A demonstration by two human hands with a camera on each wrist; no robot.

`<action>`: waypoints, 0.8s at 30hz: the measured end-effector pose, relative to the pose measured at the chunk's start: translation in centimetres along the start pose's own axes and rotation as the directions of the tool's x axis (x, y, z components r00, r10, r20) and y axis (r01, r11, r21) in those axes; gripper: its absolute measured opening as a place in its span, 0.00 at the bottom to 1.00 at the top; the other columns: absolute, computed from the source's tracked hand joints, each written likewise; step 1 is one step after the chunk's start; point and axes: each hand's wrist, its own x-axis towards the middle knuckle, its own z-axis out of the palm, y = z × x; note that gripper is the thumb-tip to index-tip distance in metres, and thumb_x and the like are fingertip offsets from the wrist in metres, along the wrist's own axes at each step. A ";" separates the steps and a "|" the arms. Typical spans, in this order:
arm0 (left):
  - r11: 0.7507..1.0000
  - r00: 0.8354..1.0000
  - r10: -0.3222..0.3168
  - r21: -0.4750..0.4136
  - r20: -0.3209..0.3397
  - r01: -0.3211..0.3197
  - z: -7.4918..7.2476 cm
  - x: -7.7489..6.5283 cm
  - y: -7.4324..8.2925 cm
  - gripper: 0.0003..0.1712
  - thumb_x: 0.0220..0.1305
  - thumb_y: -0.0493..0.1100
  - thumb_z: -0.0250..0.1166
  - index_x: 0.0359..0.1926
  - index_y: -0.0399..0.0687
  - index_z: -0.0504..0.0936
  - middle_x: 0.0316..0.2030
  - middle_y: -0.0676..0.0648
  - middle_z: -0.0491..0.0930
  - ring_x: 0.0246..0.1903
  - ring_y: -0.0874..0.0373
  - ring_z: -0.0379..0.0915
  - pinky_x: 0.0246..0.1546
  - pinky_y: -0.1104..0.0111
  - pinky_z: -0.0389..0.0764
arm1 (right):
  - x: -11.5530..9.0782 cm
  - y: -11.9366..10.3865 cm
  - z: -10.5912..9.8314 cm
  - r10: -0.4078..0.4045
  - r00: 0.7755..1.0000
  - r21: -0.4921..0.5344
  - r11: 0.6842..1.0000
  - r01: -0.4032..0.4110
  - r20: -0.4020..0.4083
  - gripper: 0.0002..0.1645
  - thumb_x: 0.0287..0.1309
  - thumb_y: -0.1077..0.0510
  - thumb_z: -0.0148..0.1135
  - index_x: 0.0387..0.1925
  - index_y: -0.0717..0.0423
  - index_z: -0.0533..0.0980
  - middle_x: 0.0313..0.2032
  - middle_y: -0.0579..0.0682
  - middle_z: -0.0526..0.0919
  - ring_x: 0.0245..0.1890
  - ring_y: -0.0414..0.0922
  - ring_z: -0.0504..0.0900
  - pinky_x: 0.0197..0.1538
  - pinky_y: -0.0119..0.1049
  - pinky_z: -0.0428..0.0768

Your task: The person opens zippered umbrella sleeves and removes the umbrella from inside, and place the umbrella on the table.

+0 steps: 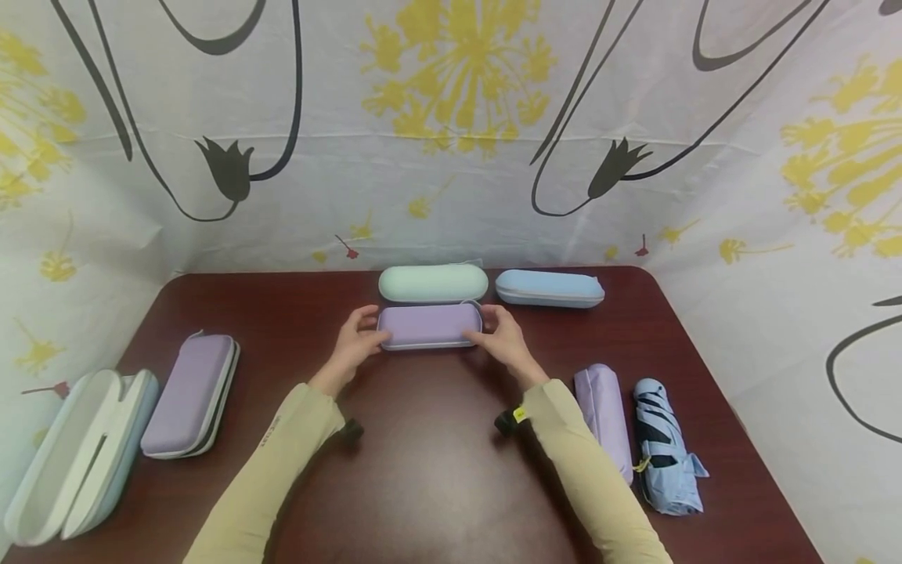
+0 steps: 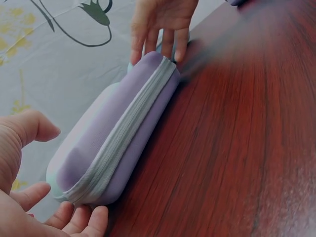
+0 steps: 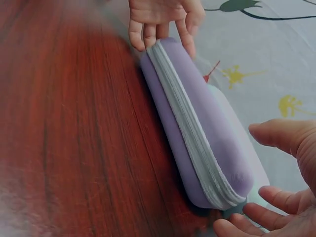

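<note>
A purple zippered hard case lies lengthwise near the back of the table, zipper side facing me. At its left end is my left hand; in the left wrist view the fingertips are right at the case's end and the thumb stands off it. My right hand is at the opposite end, with loosely bent fingers close to the corner and the thumb raised away from the case. Directly behind the purple case sits a mint green rounded case.
A light blue zippered case lies at the back right. On the left are another purple case and an opened pale blue case with a white inside. A purple folded umbrella and a blue one lie on the right.
</note>
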 end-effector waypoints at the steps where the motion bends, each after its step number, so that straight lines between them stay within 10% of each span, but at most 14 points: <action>1: 1.000 1.000 -0.002 0.002 -0.004 0.002 0.1 0.0 0.0 0.37 0.56 0.34 0.62 0.66 0.43 0.60 0.58 0.37 0.63 0.52 0.46 0.68 0.43 0.60 0.77 | 0.1 0.0 0.0 0.002 1.000 0.002 1.000 -0.002 0.000 0.38 0.46 0.58 0.70 0.58 0.65 0.66 0.56 0.62 0.71 0.53 0.56 0.72 0.54 0.48 0.71; 24: 0.998 1.000 -0.002 0.059 -0.009 0.003 0.7 0.1 0.3 0.37 0.53 0.32 0.63 0.65 0.39 0.62 0.59 0.36 0.64 0.53 0.44 0.66 0.50 0.57 0.74 | 1.3 -0.3 1.0 0.058 0.998 0.034 0.998 -0.058 -0.006 0.37 0.43 0.62 0.70 0.57 0.66 0.67 0.50 0.62 0.74 0.47 0.53 0.73 0.45 0.41 0.74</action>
